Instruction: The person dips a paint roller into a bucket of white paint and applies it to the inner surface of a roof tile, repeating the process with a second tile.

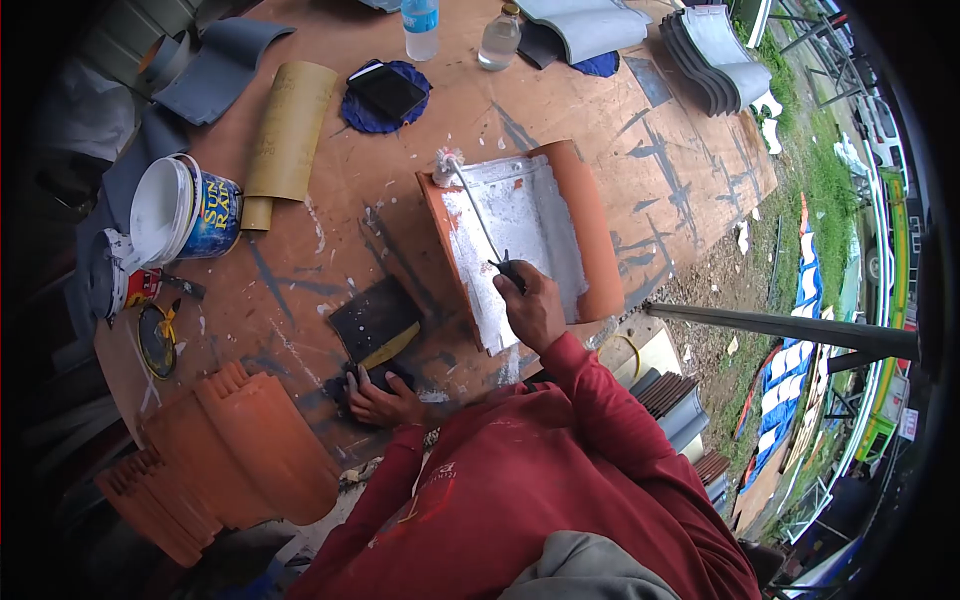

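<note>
My right hand (533,308) is closed round the dark handle of a small paint roller (475,212). The roller's white-smeared head sits at the far left corner of a terracotta roof tile (592,235). White paint covers most of the tile's hollow; its raised right side is bare orange. Down on the table rests my left hand (385,402), fingers apart, against a dark cloth (392,381). Just beyond those fingers lies a dark flat pad (375,318) with a yellowish edge.
A paint bucket (212,215) with white paint stands at left, near a yellow-brown curved tile (292,130). An orange tile (235,440) lies front left. A phone (390,92), a water bottle (420,30) and a glass bottle (499,40) are at the back; grey tiles (712,60) are stacked back right.
</note>
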The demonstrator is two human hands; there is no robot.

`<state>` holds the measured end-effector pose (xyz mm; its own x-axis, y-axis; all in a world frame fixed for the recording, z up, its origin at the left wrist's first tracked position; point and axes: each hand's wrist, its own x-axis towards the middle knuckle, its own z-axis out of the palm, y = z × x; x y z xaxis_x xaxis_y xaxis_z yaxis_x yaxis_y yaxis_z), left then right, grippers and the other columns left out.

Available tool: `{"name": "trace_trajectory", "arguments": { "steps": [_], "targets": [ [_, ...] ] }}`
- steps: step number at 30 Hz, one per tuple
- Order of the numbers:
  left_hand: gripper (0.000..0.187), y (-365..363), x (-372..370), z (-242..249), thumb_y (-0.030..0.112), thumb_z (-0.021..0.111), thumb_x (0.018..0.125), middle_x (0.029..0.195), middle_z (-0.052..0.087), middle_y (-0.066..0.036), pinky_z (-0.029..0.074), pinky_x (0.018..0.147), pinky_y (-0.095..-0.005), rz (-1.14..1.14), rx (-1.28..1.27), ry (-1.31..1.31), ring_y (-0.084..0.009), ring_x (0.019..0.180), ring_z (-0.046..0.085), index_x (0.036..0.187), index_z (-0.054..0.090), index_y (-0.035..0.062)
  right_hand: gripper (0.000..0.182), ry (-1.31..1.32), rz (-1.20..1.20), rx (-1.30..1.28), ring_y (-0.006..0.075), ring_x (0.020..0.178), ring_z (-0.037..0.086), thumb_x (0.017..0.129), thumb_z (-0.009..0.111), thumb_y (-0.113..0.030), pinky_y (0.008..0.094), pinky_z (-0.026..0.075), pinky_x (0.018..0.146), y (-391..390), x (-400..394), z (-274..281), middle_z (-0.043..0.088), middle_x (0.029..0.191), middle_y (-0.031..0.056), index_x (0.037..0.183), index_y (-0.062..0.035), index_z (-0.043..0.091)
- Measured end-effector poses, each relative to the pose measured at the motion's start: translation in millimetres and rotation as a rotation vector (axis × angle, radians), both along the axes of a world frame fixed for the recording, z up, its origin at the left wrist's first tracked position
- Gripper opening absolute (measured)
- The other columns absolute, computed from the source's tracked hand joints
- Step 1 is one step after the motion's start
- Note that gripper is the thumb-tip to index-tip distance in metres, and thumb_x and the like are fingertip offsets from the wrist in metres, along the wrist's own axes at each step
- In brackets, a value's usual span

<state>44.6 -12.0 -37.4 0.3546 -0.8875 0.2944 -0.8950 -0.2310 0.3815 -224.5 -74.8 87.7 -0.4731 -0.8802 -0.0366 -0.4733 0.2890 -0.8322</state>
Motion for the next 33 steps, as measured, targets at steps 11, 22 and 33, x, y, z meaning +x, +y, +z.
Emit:
{"name": "trace_trajectory", "arguments": {
  "steps": [11, 22, 33],
  "targets": [
    [0.05, 0, 0, 2, 0.035, 0.061, 0.095, 0.149, 0.053, -0.015, 0.032, 0.114, -0.055, 0.012, -0.004, 0.035, -0.0399, 0.136, 0.046, 0.139, 0.061, 0.0096, 0.022, 0.282, -0.182, 0.036, 0.0396, 0.083, 0.073, 0.093, 0.07, -0.02, 0.0455, 0.056, 0.074, 6, -86, -2, 0.074, 0.09, 0.021, 0.108, -0.0029, 0.072],
    [0.046, -31, -7, 78, 0.017, 0.064, 0.094, 0.144, 0.054, -0.019, 0.033, 0.115, -0.0542, -0.148, -0.148, 0.362, -0.0419, 0.133, 0.048, 0.137, 0.058, 0.0028, 0.024, 0.288, 0.193, -0.017, 0.0352, 0.087, 0.074, 0.089, 0.073, -0.01, 0.0402, 0.057, 0.076, 53, -72, 35, 0.074, 0.099, 0.0189, 0.111, 0.0004, 0.071],
    [0.06, -62, -119, 60, 0.042, 0.04, 0.112, 0.126, 0.066, -0.021, 0.048, 0.101, -0.0386, -0.501, 0.37, 1.543, -0.0275, 0.117, 0.064, 0.134, 0.059, -0.0109, 0.044, -0.619, 0.076, 0.219, 0.0069, 0.059, 0.055, 0.104, 0.064, -0.018, 0.025, 0.047, 0.05, 45, -47, 63, 0.055, 0.079, -0.0008, 0.143, -0.0025, 0.053]
  ]
}}
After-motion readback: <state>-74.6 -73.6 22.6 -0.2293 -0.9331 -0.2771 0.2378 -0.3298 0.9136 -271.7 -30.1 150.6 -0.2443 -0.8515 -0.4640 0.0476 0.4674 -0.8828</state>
